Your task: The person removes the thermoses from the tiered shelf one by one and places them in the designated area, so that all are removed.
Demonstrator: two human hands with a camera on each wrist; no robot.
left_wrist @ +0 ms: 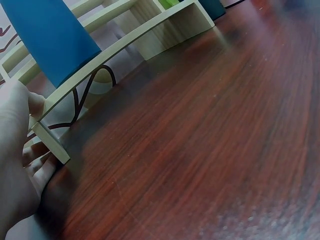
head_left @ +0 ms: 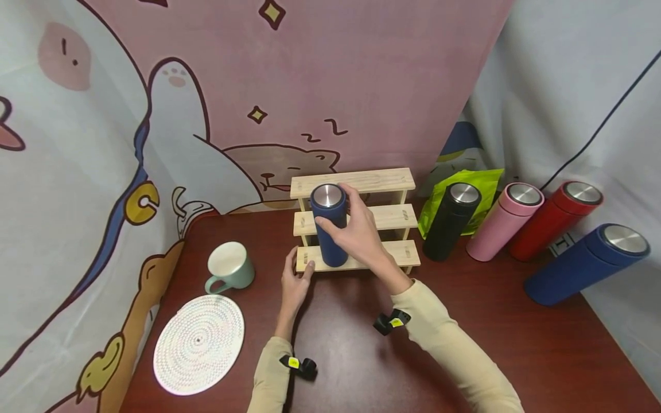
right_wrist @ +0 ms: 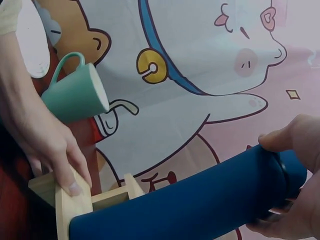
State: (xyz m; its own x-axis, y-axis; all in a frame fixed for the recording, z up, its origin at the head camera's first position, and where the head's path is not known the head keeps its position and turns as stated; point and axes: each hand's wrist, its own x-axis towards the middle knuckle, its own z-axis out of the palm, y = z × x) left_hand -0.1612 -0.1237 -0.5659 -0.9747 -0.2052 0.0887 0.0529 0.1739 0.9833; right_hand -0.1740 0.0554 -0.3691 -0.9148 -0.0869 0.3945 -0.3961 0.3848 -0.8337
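Note:
A blue thermos bottle (head_left: 333,235) with a steel-topped lid stands upright at the lowest step of a three-tier wooden shelf (head_left: 384,256). Fingers and thumb of my right hand (head_left: 358,232) wrap around its upper part, and the right wrist view shows the same grip on the bottle (right_wrist: 185,207) just below the lid. My left hand (head_left: 296,284) holds the left end of that lowest step, thumb on top and fingers beneath. In the left wrist view, the bottle's base (left_wrist: 65,60) meets the front board beside my thumb.
Left of the shelf are a green mug (head_left: 230,267) and a round woven mat (head_left: 198,344). To the right stand a black bottle (head_left: 451,223), a pink bottle (head_left: 503,223), a red bottle (head_left: 555,221) and another blue bottle (head_left: 583,267). Behind the black one is a bright green bag (head_left: 485,195).

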